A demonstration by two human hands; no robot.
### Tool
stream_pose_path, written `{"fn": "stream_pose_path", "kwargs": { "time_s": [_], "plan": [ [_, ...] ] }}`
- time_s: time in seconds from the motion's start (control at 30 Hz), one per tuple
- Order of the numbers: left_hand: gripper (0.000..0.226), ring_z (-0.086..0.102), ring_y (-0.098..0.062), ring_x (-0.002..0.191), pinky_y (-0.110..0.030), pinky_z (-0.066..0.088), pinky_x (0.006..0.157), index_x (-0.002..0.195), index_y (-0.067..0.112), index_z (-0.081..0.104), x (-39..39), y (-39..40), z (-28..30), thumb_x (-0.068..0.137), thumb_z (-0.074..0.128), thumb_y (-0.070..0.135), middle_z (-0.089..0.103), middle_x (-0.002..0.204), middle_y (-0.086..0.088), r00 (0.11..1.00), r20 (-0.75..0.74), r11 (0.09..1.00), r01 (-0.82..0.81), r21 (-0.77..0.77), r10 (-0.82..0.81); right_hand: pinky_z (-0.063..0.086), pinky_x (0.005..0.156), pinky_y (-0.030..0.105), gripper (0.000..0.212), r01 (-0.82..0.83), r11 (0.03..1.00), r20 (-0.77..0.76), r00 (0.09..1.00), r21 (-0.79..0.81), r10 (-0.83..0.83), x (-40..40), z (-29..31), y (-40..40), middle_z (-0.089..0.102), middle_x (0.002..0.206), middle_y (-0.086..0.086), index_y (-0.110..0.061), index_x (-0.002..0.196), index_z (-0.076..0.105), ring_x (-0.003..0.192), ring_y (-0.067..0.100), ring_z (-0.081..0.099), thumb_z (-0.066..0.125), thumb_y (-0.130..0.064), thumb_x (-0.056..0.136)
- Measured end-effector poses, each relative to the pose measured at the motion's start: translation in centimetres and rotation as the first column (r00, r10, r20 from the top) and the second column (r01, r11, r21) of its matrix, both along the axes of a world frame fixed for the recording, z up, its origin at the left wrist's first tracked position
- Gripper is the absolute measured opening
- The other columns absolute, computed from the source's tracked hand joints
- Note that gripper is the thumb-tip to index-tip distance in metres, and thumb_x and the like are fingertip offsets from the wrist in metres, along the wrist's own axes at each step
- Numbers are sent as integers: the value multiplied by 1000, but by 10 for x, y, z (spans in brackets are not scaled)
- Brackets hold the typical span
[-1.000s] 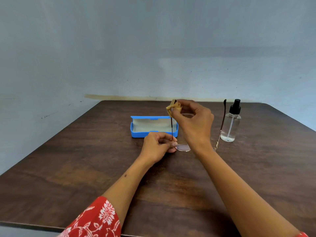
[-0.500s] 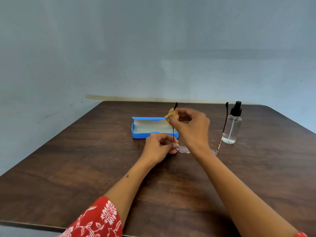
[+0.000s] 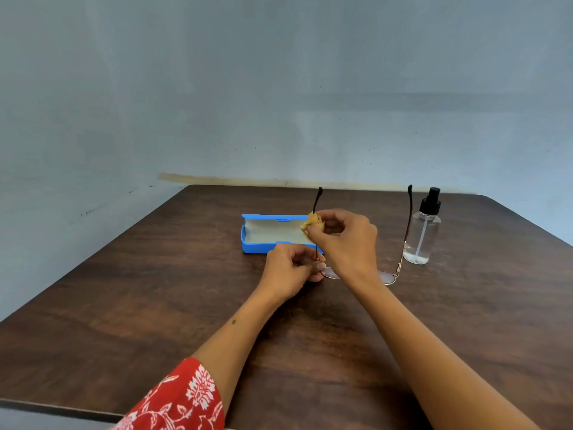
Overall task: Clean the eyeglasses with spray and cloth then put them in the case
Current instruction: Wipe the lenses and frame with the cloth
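The eyeglasses (image 3: pixel 409 218) stand lens-down on the brown table (image 3: pixel 124 305), both thin dark arms pointing up. My left hand (image 3: pixel 291 268) pinches the frame at the left lens hinge. My right hand (image 3: pixel 344 240) pinches a crumpled tan cloth (image 3: pixel 313 225) around the left arm, about halfway down it. My right wrist hides most of the lenses. The blue case (image 3: pixel 260 246) lies open behind my hands, its pale lining showing. A clear spray bottle (image 3: pixel 421 234) with a black pump stands upright at the right, just beyond the right arm of the glasses.
A grey wall rises right behind the table's far edge. The table's near edge runs along the bottom left. My left forearm carries a red patterned sleeve (image 3: pixel 179 398).
My right hand has slid the cloth down the left arm of the glasses, so the arm's dark tip now shows above it. My left hand and the glasses have stayed put.
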State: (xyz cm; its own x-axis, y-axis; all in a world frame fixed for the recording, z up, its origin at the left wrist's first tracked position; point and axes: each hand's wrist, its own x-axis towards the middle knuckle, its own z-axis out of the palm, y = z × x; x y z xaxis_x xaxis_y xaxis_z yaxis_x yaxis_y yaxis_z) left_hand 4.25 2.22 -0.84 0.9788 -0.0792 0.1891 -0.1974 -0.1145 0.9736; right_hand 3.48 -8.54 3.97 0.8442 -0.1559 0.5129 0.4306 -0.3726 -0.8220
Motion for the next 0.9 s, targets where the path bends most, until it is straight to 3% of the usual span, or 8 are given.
{"fn": "stream_pose_path", "kwargs": {
  "time_s": [0.17, 0.47, 0.7, 0.9],
  "plan": [
    [17, 70, -17, 68, -22, 56, 67, 76, 14, 70, 2, 0, -2, 79, 68, -2, 71, 70, -9, 1000, -4, 1000, -7, 27, 7, 50, 66, 10, 17, 12, 998, 75, 997, 65, -17, -3, 12, 1, 67, 65, -19, -24, 76, 70, 64, -5, 63, 74, -10, 70],
    [18, 69, -12, 63, -18, 55, 62, 74, 14, 69, 2, -1, -2, 78, 68, -3, 70, 64, -4, 1000, 0, 1000, -12, 28, 12, 53, 66, 15, 23, 17, 978, 201, 978, 207, -59, -10, 30, 3, 66, 61, -23, -34, 74, 67, 60, -5, 65, 77, -14, 70],
    [15, 70, -14, 66, -19, 55, 64, 76, 13, 70, 3, 0, -1, 79, 68, -2, 71, 68, -5, 1000, -6, 999, -17, 43, 17, 49, 65, 10, 16, -34, 975, 241, 970, 221, -21, -18, 44, -4, 68, 67, -18, -26, 79, 71, 63, -6, 64, 76, -13, 72],
    [16, 69, -13, 63, -18, 56, 64, 74, 13, 70, 2, 0, -2, 78, 69, -3, 70, 67, -6, 1000, -3, 1000, -27, 5, 27, 56, 65, 22, 18, -75, 915, 196, 981, 397, -4, -42, 35, -70, 72, 69, -10, -23, 79, 73, 68, 6, 67, 74, -6, 73]
  ]
}}
